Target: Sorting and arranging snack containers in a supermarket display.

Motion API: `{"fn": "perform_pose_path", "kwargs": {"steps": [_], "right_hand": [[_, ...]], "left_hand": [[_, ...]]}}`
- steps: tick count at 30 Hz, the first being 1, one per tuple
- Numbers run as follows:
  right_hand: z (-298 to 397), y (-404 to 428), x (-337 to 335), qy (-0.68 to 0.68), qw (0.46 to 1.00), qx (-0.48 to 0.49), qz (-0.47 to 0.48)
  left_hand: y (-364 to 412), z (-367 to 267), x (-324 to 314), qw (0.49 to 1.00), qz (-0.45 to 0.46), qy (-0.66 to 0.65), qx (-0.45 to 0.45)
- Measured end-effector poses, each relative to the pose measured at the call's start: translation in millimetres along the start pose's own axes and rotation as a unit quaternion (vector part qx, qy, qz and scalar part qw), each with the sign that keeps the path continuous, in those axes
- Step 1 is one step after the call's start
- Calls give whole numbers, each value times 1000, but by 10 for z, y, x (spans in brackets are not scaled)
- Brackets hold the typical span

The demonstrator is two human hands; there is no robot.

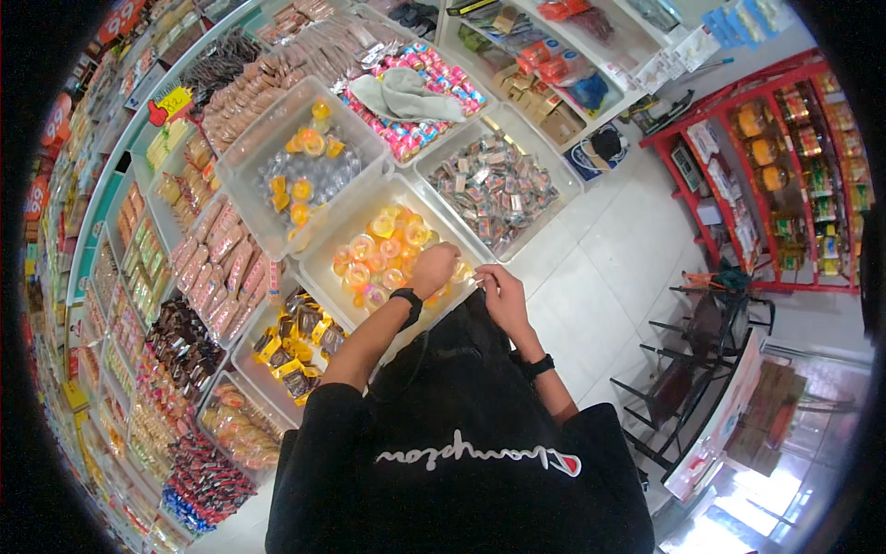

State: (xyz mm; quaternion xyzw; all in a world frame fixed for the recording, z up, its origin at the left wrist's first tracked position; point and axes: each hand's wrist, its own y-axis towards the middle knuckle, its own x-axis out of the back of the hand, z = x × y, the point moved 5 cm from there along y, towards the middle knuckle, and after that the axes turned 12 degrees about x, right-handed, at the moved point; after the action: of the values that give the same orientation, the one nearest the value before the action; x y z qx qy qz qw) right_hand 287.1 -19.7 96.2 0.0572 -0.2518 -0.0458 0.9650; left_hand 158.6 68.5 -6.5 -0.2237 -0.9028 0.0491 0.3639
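Note:
My left hand [436, 269], a black watch on its wrist, is down in a translucent plastic bin [317, 269] of yellow and orange jelly cups [390, 247]. Its fingers curl beside a pale yellow cup [462, 271] near the bin's right corner; whether they hold anything is hidden. My right hand [501, 292], with a black band on its wrist, is at that corner. Its thumb and index finger come together at the rim, and I cannot tell whether they pinch the rim or something small.
Adjoining are a bin [242, 166] of yellow cups and clear packs, a bin [578, 183] of small wrapped sweets, and yellow-brown packets [294, 346]. A grey cloth [405, 97] lies on pink-and-blue sweets. Tiled floor [588, 256], a red rack [754, 284] and chairs [682, 388] are to the right.

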Motion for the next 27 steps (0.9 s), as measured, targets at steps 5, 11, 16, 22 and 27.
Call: {"fn": "perform_pose_path", "kwargs": {"steps": [5, 11, 16, 22, 27], "right_hand": [[39, 7, -22, 7, 1000, -1, 11], [-21, -4, -43, -26, 999, 19, 12], [18, 52, -140, -40, 998, 7, 49], [217, 387, -226, -43, 994, 70, 74], [468, 1010, -166, -33, 988, 143, 55]], "left_hand": [[-40, -181, 19, 988, 16, 143, -53], [-96, -225, 131, 986, -26, 144, -86], [-247, -164, 196, 953, 19, 217, -212], [-371, -485, 814, 978, 10, 144, -152], [92, -228, 2397, 983, -162, 54, 73]]}}
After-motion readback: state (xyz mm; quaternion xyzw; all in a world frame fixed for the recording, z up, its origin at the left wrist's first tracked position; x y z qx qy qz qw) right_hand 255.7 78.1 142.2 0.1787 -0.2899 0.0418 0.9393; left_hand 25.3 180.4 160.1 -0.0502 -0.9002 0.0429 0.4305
